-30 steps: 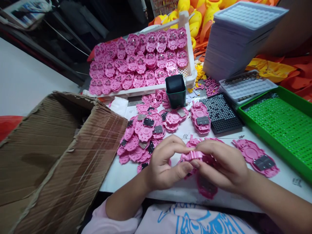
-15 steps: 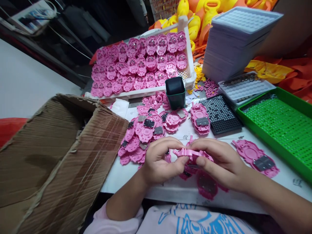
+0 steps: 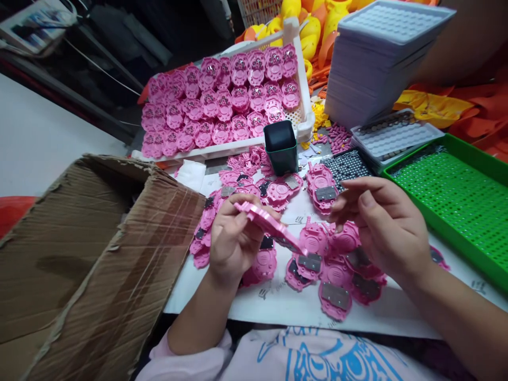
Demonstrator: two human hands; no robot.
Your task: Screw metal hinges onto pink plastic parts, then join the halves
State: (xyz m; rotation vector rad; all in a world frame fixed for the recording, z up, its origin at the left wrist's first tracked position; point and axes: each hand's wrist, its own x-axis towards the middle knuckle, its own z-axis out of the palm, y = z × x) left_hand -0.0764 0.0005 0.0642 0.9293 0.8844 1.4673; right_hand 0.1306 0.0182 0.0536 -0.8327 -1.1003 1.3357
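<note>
My left hand [image 3: 234,241] pinches a pink plastic casing [image 3: 272,225] by its upper end, tilted with its edge towards me. To the right, my right hand [image 3: 387,230] is raised above the table, its fingers apart and nothing seen in it. Beneath and between the hands lie several pink casings [image 3: 335,272] with grey or black rectangular plates. More such casings are heaped behind my left hand. One pink casing [image 3: 322,185] rests just beyond my right fingertips, partly over a black tray of small metal pieces [image 3: 347,165].
An open cardboard box [image 3: 115,248] stands at the left. A white crate [image 3: 304,100] at the back holds rows of pink casings. A dark cup [image 3: 281,151] stands before it. At the right are a green tray [image 3: 432,211] and a tall stack of white trays [image 3: 361,74].
Both hands were together on the pink casing. My right hand has let go and moved right; my left hand has moved slightly left and keeps the casing, now tilted.
</note>
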